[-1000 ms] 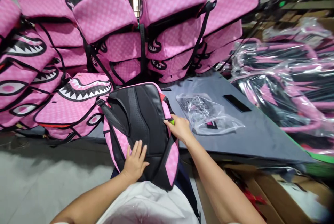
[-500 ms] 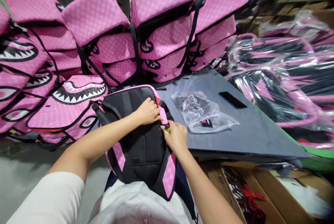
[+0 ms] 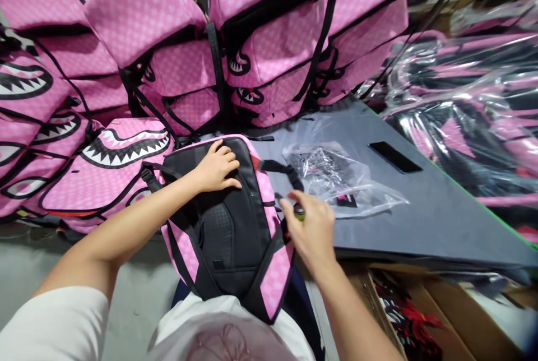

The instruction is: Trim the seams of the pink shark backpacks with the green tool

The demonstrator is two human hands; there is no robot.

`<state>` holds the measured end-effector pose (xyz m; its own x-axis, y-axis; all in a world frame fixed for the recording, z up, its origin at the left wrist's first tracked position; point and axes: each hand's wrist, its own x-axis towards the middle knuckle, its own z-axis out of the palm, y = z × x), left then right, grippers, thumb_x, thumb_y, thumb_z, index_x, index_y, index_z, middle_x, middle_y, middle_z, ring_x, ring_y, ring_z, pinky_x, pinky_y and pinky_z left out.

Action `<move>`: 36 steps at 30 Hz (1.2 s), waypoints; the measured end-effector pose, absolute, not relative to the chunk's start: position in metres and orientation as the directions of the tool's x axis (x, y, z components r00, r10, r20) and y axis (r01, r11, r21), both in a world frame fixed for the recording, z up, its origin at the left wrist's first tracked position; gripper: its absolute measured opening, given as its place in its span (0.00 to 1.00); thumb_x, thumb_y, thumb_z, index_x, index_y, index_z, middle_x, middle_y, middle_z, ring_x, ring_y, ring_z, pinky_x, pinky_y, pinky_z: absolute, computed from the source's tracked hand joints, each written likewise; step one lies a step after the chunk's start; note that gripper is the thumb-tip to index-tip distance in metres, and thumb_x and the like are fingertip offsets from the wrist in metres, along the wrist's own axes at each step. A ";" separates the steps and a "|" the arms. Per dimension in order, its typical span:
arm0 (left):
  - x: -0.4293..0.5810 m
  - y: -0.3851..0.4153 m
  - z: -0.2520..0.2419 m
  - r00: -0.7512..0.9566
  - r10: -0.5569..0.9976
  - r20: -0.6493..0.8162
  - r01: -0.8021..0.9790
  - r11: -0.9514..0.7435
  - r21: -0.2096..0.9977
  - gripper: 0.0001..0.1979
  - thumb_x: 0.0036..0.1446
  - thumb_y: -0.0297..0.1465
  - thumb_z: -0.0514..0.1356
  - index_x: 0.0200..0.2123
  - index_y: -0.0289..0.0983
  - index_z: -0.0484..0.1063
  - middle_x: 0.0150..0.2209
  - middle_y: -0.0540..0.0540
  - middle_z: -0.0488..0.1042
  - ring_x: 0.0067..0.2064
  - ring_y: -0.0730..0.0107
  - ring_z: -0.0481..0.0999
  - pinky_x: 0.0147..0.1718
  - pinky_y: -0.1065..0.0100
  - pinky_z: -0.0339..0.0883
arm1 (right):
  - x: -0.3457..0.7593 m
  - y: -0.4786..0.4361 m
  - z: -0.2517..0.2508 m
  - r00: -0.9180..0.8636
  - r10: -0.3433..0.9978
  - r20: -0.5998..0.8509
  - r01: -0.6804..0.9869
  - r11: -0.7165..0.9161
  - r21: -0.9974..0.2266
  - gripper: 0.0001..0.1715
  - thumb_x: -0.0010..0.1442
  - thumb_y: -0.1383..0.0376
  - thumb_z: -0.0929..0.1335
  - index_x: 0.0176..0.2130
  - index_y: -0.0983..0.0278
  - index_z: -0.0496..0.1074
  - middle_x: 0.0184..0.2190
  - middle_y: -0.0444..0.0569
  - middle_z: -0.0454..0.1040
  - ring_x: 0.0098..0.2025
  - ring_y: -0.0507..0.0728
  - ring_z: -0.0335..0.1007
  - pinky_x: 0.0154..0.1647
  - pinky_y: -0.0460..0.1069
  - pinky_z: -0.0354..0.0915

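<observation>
A pink and black backpack (image 3: 247, 223) stands in front of my body, its black padded back panel facing me. My left hand (image 3: 218, 167) lies flat on the upper part of that panel, fingers apart. Just right of the bag's side, my right hand (image 3: 313, 232) is closed around a small green and black object (image 3: 299, 213), mostly hidden by the fingers. A pink-and-black shoulder strap (image 3: 275, 288) runs down the bag's right side, below that hand. Behind the right hand, a black strap (image 3: 279, 167) sticks out from the bag's upper right.
Stacked pink backpacks (image 3: 269, 52) line the back of the grey table (image 3: 353, 125). A clear plastic bag (image 3: 332, 173) and a phone (image 3: 395, 157) lie on it. Plastic-wrapped bags (image 3: 471, 114) are piled at right; a cardboard box (image 3: 449, 316) sits below.
My left hand has slid up and left across the back panel, its fingers spreading. My right hand has moved right, off the bag's pink edge, with the green and black object.
</observation>
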<state>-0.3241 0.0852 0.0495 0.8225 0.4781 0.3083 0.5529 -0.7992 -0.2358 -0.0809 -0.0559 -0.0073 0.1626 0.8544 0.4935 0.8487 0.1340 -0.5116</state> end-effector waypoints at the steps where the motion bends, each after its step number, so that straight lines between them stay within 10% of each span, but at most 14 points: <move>1: -0.322 0.077 0.046 0.833 0.466 0.297 0.535 -0.814 -0.224 0.24 0.57 0.53 0.60 0.39 0.36 0.75 0.38 0.42 0.76 0.49 0.53 0.70 0.61 0.42 0.51 | -0.076 -0.058 0.006 0.196 0.802 0.564 0.836 0.164 -0.524 0.31 0.66 0.43 0.59 0.46 0.64 0.74 0.45 0.58 0.78 0.49 0.66 0.71 0.56 0.63 0.57; 7: -0.304 0.055 0.031 0.802 0.532 0.271 0.568 -0.820 -0.071 0.24 0.49 0.49 0.68 0.39 0.35 0.75 0.39 0.43 0.74 0.49 0.54 0.70 0.63 0.41 0.51 | -0.094 -0.059 0.061 0.284 0.870 0.402 0.351 0.296 -0.888 0.41 0.62 0.34 0.56 0.38 0.64 0.75 0.14 0.40 0.63 0.16 0.52 0.62 0.20 0.48 0.59; 12: -0.302 0.045 0.026 0.725 0.621 0.296 0.656 -0.755 -0.024 0.23 0.47 0.44 0.72 0.41 0.35 0.75 0.41 0.42 0.74 0.51 0.52 0.69 0.63 0.38 0.50 | -0.129 -0.039 0.036 0.212 0.946 0.244 -0.008 0.251 -0.968 0.30 0.56 0.46 0.73 0.50 0.62 0.73 0.36 0.49 0.81 0.28 0.54 0.76 0.32 0.51 0.73; 19: -0.311 0.030 0.013 0.749 0.545 0.377 0.578 -0.816 0.031 0.12 0.54 0.37 0.68 0.38 0.37 0.74 0.42 0.45 0.75 0.54 0.54 0.67 0.65 0.35 0.45 | -0.127 -0.044 -0.021 0.479 0.857 0.189 0.103 0.159 -0.982 0.19 0.57 0.51 0.71 0.33 0.64 0.70 0.18 0.39 0.69 0.16 0.50 0.62 0.16 0.46 0.60; 36: -0.309 0.021 -0.016 0.677 0.510 0.530 0.599 -0.801 0.005 0.07 0.62 0.34 0.59 0.34 0.39 0.73 0.38 0.47 0.75 0.50 0.61 0.69 0.66 0.36 0.46 | -0.139 -0.040 -0.029 0.278 0.776 0.567 0.639 0.291 -0.712 0.14 0.64 0.56 0.67 0.34 0.64 0.72 0.30 0.48 0.76 0.29 0.55 0.73 0.34 0.51 0.70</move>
<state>-0.3094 0.0208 -0.0161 0.6773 0.5101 0.5301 0.5993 -0.8005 0.0046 -0.1392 -0.0399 -0.0287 0.2781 0.7755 0.5668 0.6391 0.2911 -0.7119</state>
